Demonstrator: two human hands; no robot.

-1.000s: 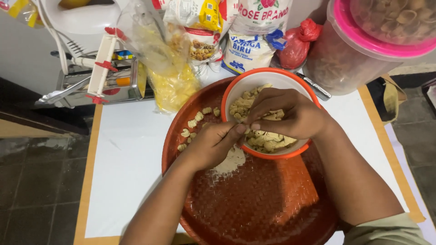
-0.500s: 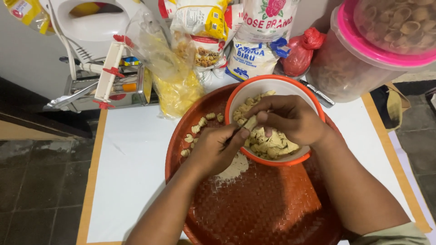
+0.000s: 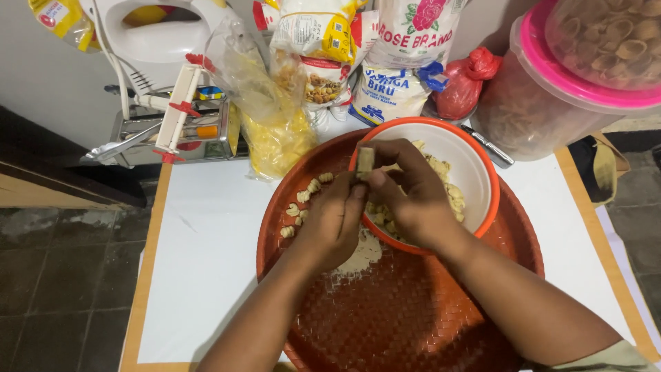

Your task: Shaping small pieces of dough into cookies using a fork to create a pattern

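A round red woven tray (image 3: 413, 317) lies on the white table. An orange-rimmed white bowl (image 3: 475, 169) with small pale dough pieces rests on its far part. My left hand (image 3: 330, 224) and my right hand (image 3: 406, 193) meet over the bowl's left rim, and both pinch one small pale dough piece (image 3: 365, 162) between their fingertips. Several shaped dough curls (image 3: 303, 200) lie in a row on the tray, left of my left hand. A patch of white flour (image 3: 361, 255) sits on the tray under my hands.
Along the far edge stand flour and sugar bags (image 3: 406, 62), a clear bag of yellow bits (image 3: 275, 138), a red knotted bag (image 3: 465, 86), a pink-lidded tub (image 3: 551, 89), a white hand mixer (image 3: 158, 34) and a metal pasta machine (image 3: 179, 131). The floor drops off at left.
My hands have lifted a dough piece from the bowl to its left rim. The view has tilted slightly, with the tray now lower in the picture.
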